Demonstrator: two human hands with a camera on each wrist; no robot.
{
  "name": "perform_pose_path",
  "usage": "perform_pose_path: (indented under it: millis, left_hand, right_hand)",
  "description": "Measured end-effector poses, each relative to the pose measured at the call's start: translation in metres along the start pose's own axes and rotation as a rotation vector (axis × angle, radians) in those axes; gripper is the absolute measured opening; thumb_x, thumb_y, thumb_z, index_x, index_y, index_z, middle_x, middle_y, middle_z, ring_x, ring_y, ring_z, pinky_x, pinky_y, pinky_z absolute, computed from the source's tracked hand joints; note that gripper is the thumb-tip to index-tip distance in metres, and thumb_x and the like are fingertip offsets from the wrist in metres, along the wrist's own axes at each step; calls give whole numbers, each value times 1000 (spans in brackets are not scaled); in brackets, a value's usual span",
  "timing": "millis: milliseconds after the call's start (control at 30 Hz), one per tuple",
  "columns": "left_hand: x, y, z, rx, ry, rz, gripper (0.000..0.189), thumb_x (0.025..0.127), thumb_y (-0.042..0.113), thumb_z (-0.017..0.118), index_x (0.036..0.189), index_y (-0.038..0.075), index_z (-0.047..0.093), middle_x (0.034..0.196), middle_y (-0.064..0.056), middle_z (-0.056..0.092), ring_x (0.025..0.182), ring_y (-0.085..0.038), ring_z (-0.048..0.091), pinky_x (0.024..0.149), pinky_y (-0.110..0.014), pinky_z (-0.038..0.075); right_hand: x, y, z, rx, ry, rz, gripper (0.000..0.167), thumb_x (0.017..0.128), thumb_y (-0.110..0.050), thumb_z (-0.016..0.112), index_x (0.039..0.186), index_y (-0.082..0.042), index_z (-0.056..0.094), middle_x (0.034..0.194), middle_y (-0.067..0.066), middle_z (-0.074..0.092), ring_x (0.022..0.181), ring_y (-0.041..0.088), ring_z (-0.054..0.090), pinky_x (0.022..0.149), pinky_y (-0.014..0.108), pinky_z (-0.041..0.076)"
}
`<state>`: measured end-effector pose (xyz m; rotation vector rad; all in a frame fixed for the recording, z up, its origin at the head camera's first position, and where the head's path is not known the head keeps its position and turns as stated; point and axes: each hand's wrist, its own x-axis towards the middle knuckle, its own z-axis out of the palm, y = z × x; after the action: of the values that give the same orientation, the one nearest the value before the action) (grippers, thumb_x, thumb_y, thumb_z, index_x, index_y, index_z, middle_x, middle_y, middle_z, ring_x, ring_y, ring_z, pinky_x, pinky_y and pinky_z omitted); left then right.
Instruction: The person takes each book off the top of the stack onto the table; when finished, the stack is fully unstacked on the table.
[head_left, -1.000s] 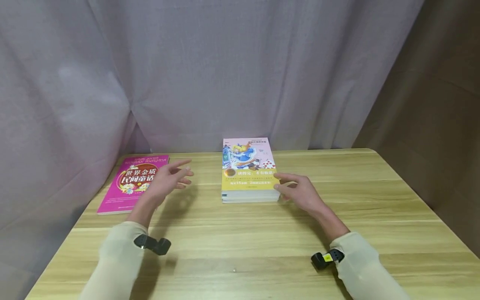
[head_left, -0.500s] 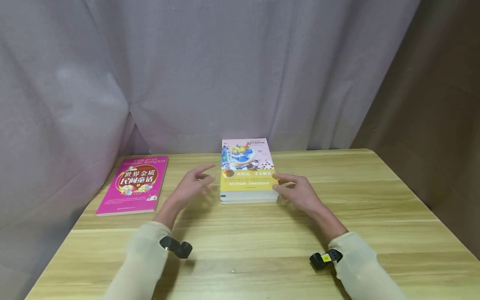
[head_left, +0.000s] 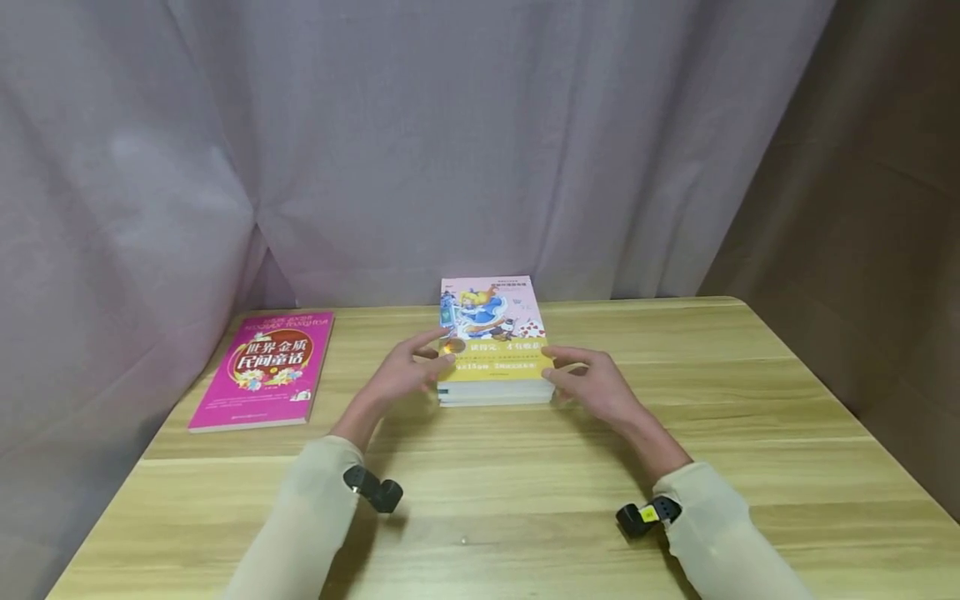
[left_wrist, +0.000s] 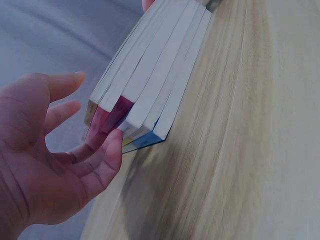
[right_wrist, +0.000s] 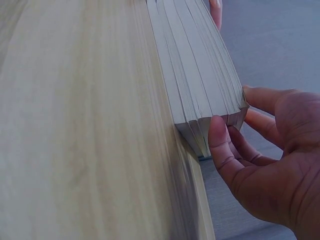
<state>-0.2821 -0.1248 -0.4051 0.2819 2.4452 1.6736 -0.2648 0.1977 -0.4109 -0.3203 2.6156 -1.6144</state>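
A stack of several books (head_left: 495, 393) lies flat near the table's back edge. On its top is a book with a pink and yellow cover (head_left: 502, 333) showing a figure in a blue dress. My left hand (head_left: 405, 371) is at the left side of the stack, fingers loosely bent; in the left wrist view its fingertips are against or very near the spines (left_wrist: 117, 112). My right hand (head_left: 600, 387) rests its fingertips on the stack's right side, as the right wrist view shows on the page block (right_wrist: 200, 75). Neither hand is wrapped around a book.
A magenta book (head_left: 262, 371) lies flat by itself at the table's left side. The wooden table (head_left: 480, 475) ends in front of a grey curtain (head_left: 405, 150). Each wrist carries a black camera on its strap.
My left hand has moved right, from beside the magenta book to the left side of the stack. My right hand has stayed at the stack's right side.
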Motion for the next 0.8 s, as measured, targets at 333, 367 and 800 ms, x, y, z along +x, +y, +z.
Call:
perform_pose_path:
  millis: [333, 367, 800]
  left_hand:
    - [11, 4, 13, 92, 34, -37, 66, 97, 36, 77, 158, 28, 51, 117, -15, 62, 77, -16, 56, 68, -30, 55]
    - [12, 4, 13, 104, 41, -41, 67, 97, 36, 78, 158, 28, 51, 117, -15, 62, 77, -16, 56, 67, -29, 55]
    - [13, 7, 8, 65, 22, -89, 70, 98, 25, 78, 161, 27, 47, 131, -25, 66, 57, -14, 57, 62, -33, 62]
  right_hand:
    - [-1, 0, 0, 16, 1, 1, 50, 101, -20, 73, 148, -5, 61, 135, 29, 62, 79, 29, 73, 53, 29, 53]
    - [-1, 0, 0, 17, 1, -1, 50, 101, -19, 72, 147, -5, 61, 135, 29, 62, 79, 29, 73, 56, 30, 56]
    - [-1, 2, -3, 30, -12, -23, 49, 102, -20, 71, 148, -6, 61, 130, 27, 65, 79, 29, 72, 62, 32, 60]
